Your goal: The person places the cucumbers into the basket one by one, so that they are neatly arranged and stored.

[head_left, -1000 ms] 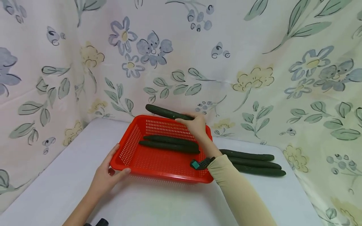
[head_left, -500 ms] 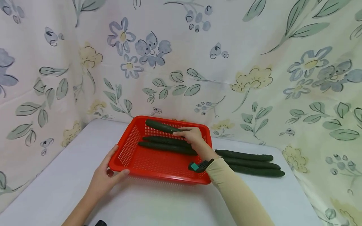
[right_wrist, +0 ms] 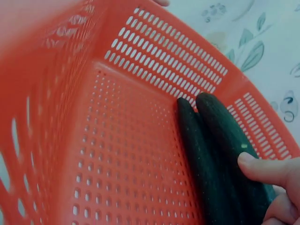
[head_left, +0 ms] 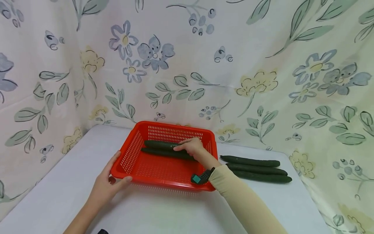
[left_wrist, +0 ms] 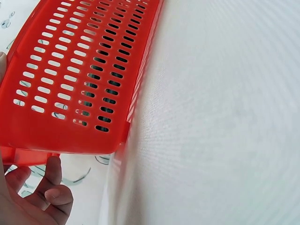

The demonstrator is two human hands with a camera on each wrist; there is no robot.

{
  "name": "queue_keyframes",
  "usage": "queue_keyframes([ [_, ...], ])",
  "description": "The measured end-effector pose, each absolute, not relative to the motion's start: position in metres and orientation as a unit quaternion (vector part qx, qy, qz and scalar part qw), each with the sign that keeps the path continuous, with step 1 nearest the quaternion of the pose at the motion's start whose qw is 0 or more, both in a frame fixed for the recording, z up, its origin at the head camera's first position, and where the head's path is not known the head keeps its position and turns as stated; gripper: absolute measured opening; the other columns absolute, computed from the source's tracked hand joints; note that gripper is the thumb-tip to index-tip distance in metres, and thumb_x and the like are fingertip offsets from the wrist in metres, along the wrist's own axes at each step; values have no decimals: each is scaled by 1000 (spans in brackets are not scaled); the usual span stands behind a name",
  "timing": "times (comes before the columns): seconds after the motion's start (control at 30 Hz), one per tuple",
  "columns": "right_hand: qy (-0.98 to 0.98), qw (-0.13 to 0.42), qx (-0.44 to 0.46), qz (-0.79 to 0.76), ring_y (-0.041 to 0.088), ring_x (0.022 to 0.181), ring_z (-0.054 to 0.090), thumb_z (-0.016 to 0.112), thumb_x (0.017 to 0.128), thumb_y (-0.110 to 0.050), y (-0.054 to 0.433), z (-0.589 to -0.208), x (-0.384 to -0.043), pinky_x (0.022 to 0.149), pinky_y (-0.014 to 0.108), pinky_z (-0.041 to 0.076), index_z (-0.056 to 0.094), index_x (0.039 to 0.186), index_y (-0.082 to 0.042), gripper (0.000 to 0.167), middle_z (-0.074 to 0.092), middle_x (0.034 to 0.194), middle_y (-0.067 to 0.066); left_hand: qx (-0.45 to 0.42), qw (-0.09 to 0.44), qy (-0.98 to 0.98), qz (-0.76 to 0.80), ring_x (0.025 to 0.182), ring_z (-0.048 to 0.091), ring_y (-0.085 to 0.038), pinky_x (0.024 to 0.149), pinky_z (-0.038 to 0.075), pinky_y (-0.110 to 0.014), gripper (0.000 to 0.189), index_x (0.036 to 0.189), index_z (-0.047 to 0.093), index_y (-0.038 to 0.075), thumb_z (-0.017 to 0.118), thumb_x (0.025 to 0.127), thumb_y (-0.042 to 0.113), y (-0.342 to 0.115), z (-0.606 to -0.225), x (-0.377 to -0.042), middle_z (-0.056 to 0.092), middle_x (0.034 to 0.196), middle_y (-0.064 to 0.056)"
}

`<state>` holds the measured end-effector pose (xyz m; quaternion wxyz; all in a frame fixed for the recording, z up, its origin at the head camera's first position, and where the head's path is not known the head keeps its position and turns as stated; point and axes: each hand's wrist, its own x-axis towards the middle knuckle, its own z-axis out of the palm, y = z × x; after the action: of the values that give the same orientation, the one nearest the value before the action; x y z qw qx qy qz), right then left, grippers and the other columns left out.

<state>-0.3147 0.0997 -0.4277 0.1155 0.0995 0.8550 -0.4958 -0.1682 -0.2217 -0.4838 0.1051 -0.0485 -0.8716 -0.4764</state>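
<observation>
Inside the red plastic basket [head_left: 163,183], my right hand [head_left: 192,146] grips a dark green cucumber [head_left: 159,145] along the far side. Another cucumber [head_left: 166,153] lies in front of it on the basket floor. In the right wrist view the thumb presses on the held cucumber [right_wrist: 220,119], beside the lower cucumber [right_wrist: 190,136]; what lies between them is mostly hidden. My left hand [head_left: 103,187] holds the basket's near left corner, thumb at the front and fingers along the left side. The left wrist view shows its fingers [left_wrist: 54,171] curled beneath the rim.
Several things stand on a white table [head_left: 140,211]. To the basket's right lie three more cucumbers, a far one [head_left: 251,161], a middle one [head_left: 258,169] and a near one [head_left: 261,177]. A floral cloth [head_left: 181,58] hangs behind and at the sides.
My right hand has lowered its cucumber from above the far rim into the basket, next to the front cucumber. The left hand has kept hold of the basket's corner.
</observation>
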Motion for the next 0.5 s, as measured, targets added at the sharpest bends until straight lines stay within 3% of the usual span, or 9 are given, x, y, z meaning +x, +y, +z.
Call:
queue_keyframes([
  [0.13, 853, 113, 112, -497, 21, 73, 50, 94, 79, -35, 99, -426, -313, 62, 31, 41, 85, 97, -13, 30, 62, 82, 1, -47, 107, -874, -472, 120, 54, -20, 80, 52, -25, 99, 171, 21, 36, 83, 94, 30, -222, -483, -167, 38, 168, -16],
  [0.3, 846, 114, 123, -507, 19, 61, 42, 86, 88, -37, 100, -421, -309, 55, 28, 34, 74, 86, -11, 29, 46, 70, 2, -48, 100, -870, -480, 127, 53, -32, 82, 53, -26, 99, 171, 20, 35, 82, 94, 30, -222, -481, -167, 37, 169, -18],
  [0.4, 847, 119, 104, -507, 19, 68, 46, 85, 90, -31, 102, -420, -307, 58, 28, 36, 84, 98, -11, 21, 61, 78, -1, -49, 99, -870, -481, 127, 53, -33, 82, 54, -26, 99, 171, 20, 34, 81, 94, 30, -221, -481, -167, 36, 169, -18],
  [0.5, 845, 123, 86, -513, 19, 73, 47, 84, 91, -25, 103, -420, -307, 60, 28, 37, 85, 112, -13, 24, 68, 88, -3, -48, 101, -870, -480, 126, 53, -27, 82, 54, -26, 98, 171, 20, 35, 82, 94, 29, -221, -482, -167, 37, 168, -17],
])
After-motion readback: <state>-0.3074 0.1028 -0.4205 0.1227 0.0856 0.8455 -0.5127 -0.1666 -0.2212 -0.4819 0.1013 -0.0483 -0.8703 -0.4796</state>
